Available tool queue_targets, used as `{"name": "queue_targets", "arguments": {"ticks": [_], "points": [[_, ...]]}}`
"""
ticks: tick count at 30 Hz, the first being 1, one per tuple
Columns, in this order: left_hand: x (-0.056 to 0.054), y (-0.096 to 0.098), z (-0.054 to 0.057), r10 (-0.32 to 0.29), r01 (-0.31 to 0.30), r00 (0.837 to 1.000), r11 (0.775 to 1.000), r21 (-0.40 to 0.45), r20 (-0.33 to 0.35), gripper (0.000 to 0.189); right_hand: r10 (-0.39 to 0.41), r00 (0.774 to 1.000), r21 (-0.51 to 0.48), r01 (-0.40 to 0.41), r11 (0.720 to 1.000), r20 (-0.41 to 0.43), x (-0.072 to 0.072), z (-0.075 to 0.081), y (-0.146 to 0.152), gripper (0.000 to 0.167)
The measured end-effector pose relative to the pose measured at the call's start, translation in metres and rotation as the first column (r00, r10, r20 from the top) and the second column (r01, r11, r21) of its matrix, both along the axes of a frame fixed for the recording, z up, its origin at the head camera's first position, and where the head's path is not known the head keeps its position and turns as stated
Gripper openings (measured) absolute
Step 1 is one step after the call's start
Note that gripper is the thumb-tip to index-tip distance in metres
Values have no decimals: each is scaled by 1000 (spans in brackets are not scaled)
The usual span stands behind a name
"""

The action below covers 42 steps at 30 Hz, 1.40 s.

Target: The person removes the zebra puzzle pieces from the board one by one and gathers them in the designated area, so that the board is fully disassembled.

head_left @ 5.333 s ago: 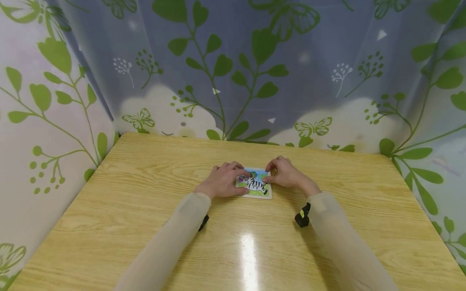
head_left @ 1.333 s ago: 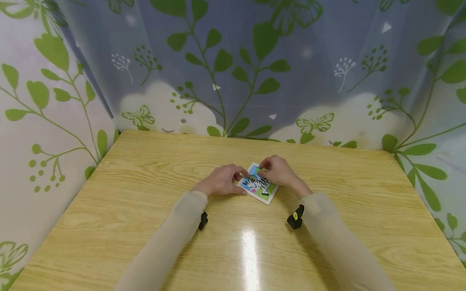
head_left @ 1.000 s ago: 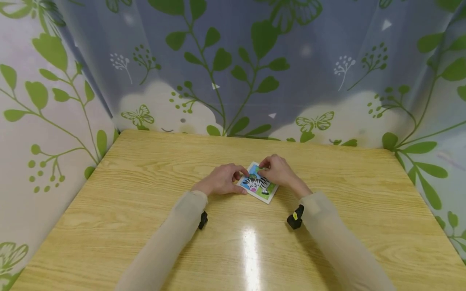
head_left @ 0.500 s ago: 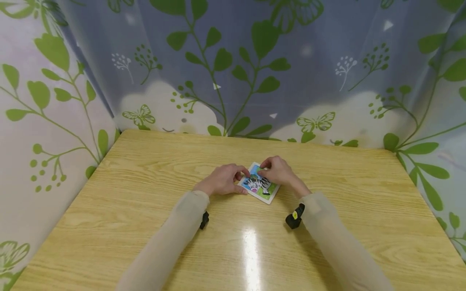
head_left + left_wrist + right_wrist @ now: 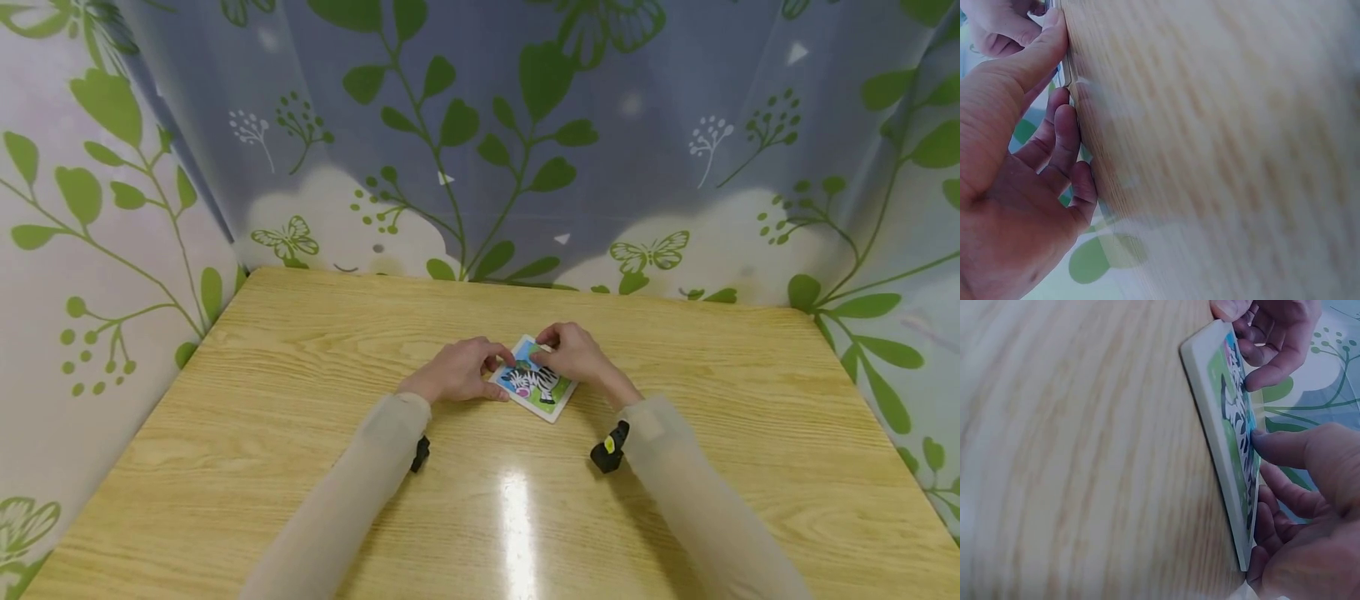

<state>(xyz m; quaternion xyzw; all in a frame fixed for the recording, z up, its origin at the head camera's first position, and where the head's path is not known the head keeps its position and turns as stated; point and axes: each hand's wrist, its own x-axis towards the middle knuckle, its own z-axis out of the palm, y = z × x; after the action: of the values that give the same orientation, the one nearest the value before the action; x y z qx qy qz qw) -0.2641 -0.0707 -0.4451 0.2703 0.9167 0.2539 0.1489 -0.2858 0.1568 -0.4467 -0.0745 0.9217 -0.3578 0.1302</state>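
Observation:
A small white-edged zebra picture board lies face up on the table, turned at a slant. In the right wrist view the board shows a thick pale rim and lies flat against the wood. My left hand grips its left corner, thumb at the near edge and index finger on the picture. My right hand pinches the far right edge, with the thumb on the picture and the other fingers curled at the edge. The right hand covers part of the zebra's back.
The light wooden table stretches out on all sides of the hands. Behind it hangs a blue-grey curtain with green leaves and butterflies; patterned cloth also closes off both sides. Black wrist cameras sit below the sleeves.
Since the oldest frame the board has turned counterclockwise, the zebra's head swinging towards me, and both hands have shifted their hold along its edges. Over the last second they stay nearly still.

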Motion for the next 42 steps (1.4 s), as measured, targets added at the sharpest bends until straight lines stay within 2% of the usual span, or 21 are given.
{"name": "queue_targets", "arguments": {"ticks": [7,15,28,42], "points": [[0,-1,-2,-7,7,1000,1000,-5,-10,49,25,997,11,-24,1000,-68,2,-1,0,32],[-1,-1,-1,-17,16,1000,1000,-16,-25,48,30,995,29,-27,999,-98,1,0,1,27],[-1,0,-1,-21,21,1000,1000,-16,-22,47,21,1000,45,-22,999,22,-2,8,-2,30],[-1,0,0,-18,17,999,999,-29,-26,47,18,998,15,-19,1000,53,-4,5,-2,32]]}}
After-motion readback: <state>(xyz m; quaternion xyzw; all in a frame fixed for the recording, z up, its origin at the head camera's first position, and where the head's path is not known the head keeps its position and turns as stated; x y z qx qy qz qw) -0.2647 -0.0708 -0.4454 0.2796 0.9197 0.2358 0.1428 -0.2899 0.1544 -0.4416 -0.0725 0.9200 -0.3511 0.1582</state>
